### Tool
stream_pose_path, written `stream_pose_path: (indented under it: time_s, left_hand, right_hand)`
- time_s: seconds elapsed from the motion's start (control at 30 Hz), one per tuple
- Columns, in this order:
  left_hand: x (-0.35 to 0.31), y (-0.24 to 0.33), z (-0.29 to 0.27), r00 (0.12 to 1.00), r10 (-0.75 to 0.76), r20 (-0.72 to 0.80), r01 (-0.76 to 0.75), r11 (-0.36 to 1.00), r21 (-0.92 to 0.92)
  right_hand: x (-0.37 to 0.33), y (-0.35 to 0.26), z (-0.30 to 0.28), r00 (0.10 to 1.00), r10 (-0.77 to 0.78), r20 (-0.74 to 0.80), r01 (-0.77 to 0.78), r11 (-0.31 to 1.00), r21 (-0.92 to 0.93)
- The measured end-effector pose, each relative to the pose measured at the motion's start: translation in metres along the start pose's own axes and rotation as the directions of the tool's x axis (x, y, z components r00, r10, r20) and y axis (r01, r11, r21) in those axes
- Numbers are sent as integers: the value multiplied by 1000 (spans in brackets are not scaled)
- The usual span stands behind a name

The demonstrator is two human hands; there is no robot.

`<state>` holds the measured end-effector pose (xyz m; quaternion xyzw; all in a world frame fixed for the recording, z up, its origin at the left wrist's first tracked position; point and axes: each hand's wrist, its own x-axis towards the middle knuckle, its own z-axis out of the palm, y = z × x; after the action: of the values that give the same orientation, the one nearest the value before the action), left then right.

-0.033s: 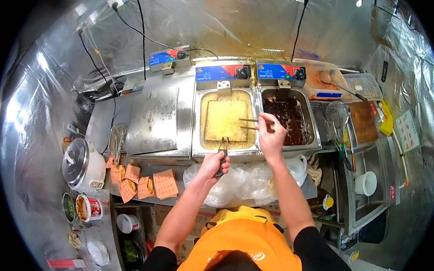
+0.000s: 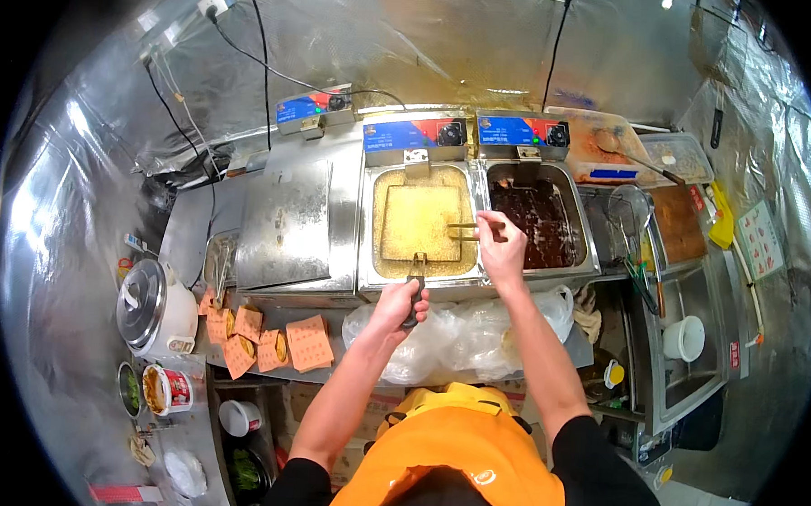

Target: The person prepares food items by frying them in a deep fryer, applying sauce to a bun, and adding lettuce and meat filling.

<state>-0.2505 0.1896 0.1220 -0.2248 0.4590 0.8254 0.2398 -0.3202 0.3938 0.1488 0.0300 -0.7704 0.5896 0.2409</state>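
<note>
My left hand (image 2: 397, 310) is closed round the dark handle of a frying basket (image 2: 417, 290), whose square wire frame sits down in the left fryer well (image 2: 467, 260). Pale yellow foaming oil (image 2: 420, 219) covers the basket, so whatever lies in it is hidden. In my right hand (image 2: 503, 248) is a pair of chopsticks (image 2: 463, 231), pointing left over the right part of the foam. Their tips end at the foam's surface, slightly apart. Just right of that hand is a second well holding a dark, glossy liquid (image 2: 552, 219).
A flat metal lid (image 2: 284, 225) covers the counter left of the wells. Filled paper pockets (image 2: 270, 351) lie along the front ledge beside clear plastic bags (image 2: 456, 346). A rice cooker (image 2: 159, 310) stands left; a ladle (image 2: 640, 161) rests in a tub of red sauce at right.
The chopsticks have drawn a little closer together, and my right hand has shifted slightly left. My left hand stays on the basket handle.
</note>
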Motion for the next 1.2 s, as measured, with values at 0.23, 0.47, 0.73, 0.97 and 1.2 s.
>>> stream_pose_path:
  time_s: [0.23,0.47,0.73,0.97,1.2]
  left_hand:
    - [-27,11,2,997,65,52,-64,998,-22]
    - [-46,29,13,991,103,86,-102,995,-11]
    - [-47,16,14,993,111,36,-113,993,36]
    - [-24,7,3,1000,2,-22,-2,1000,-24]
    - [3,1,-9,994,-109,-23,106,990,-92]
  right_hand:
    - [-6,-41,-28,984,77,-162,-47,982,181]
    - [-13,-58,-43,972,49,-230,-3,980,198]
    - [-16,-59,-51,973,-55,-225,101,975,199]
    - [-11,-36,-40,984,67,-164,-35,982,187]
    - [-20,-19,-26,976,200,-82,-186,971,152]
